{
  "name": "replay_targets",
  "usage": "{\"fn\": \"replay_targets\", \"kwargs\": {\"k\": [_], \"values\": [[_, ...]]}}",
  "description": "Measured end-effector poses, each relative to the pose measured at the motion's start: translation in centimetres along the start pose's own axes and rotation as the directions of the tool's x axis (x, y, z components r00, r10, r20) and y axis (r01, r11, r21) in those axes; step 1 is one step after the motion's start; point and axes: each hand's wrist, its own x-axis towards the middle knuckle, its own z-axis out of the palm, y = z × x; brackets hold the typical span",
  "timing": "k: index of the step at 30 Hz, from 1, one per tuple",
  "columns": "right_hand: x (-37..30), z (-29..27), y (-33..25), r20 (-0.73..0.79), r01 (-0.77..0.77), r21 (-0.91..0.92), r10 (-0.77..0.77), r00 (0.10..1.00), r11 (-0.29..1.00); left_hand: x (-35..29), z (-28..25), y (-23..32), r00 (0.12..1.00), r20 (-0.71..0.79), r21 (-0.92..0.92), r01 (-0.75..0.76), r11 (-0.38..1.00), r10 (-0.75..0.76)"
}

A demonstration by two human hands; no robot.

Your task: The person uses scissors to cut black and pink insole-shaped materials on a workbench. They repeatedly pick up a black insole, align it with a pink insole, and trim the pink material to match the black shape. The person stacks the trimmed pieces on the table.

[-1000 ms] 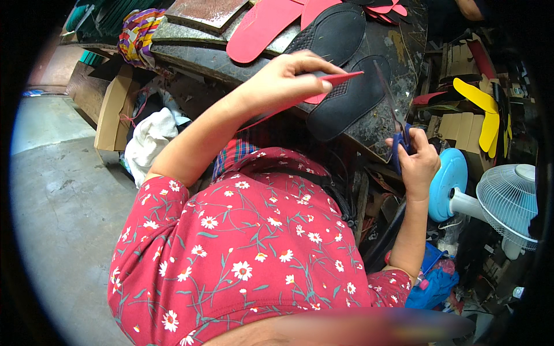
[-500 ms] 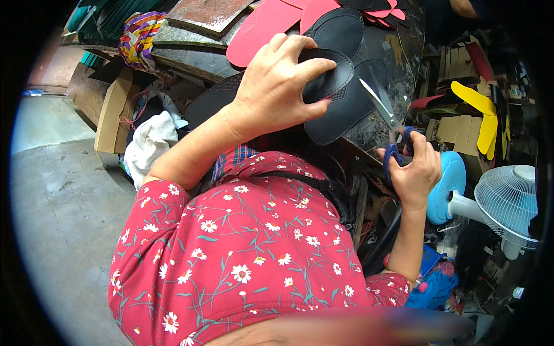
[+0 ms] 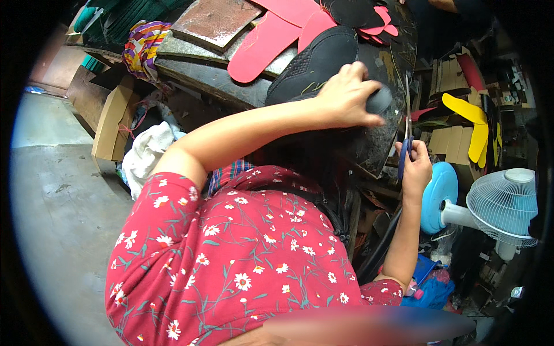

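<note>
the left hand [image 3: 347,98], half a second earlier raised with a black insole clearly pinched, is now stretched over the table [image 3: 385,57], finger and thumb parted around the rounded end of a dark insole [image 3: 379,101]; whether it is gripped cannot be told. blue-handled scissors [image 3: 408,130] are clamped in the right hand [image 3: 418,172], their blades well apart from the piece, so handling rather than cutting appears to be under way. another black insole [image 3: 322,57] is seen beside pink insoles [image 3: 259,49].
</note>
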Motion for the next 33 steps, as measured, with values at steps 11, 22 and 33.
{"fn": "replay_targets", "kwargs": {"k": [11, 22, 33], "values": [[-1.1, -0.7, 1.4, 0.027, -0.015, -0.149, 0.019, 0.999, 0.989, 3.0, -0.6, -6.1, 0.976, -0.191, 0.697, 0.211, 0.686, -0.106], [2.1, 1.3, -3.5, 0.161, 0.156, -0.328, -0.107, 0.981, 0.932, -0.4, -5.9, -7.4, 0.967, -0.256, 0.422, 0.105, 0.901, 0.007], [6.3, 3.7, -5.5, 0.794, -0.402, 0.350, -0.040, 0.607, 0.846, -5.9, -7.6, -7.9, 0.925, -0.356, 0.236, -0.048, 0.971, 0.132]]}}
